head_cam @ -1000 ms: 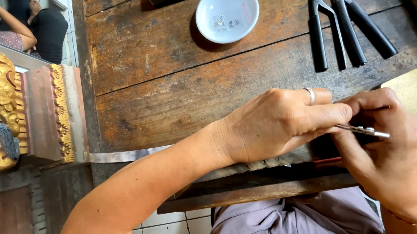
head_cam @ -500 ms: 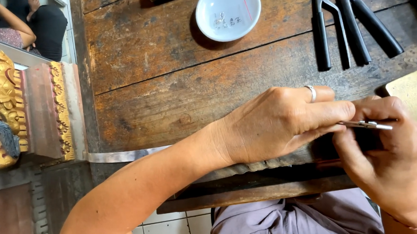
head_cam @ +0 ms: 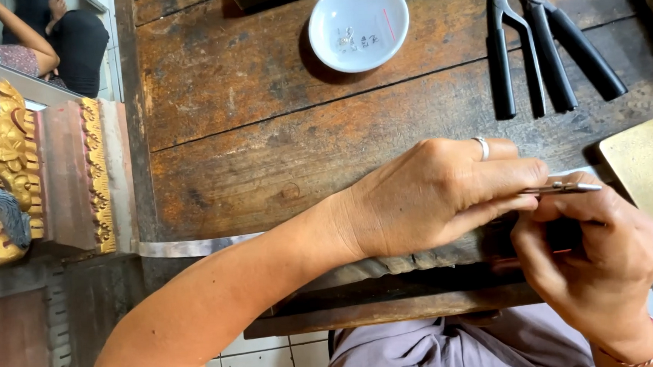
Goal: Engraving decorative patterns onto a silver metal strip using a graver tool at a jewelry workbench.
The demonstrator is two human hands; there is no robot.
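1. Far left, off the desk (head_cam: 265, 172), a carved gold and red ornamental piece (head_cam: 9, 180) is standing beside the desk's left edge, just scenery really.
2. Near the far edge, a white bowl (head_cam: 359, 23) is sitting with a few tiny metal bits in it, I'm guessing parked there so the small stuff isn't rolling off the wood.
3. The left hand (head_cam: 433, 196), ring on one finger, is reaching across at the near edge, fingers closed tight and pinching the slim metal tool (head_cam: 561, 188) along its middle, probably steadying it.
4. Up by the far right corner, two black-handled pliers (head_cam: 544, 42) are lying side by side, handles pointing toward the person, so easy to grab.
5. The right hand (head_cam: 595, 254) is curling closed under the tool's right end, gripping from below. Whatever small piece it's working on is hidden, can't tell.
6. A flat brass block (head_cam: 650, 171) is resting at the right edge, just beside the hands.
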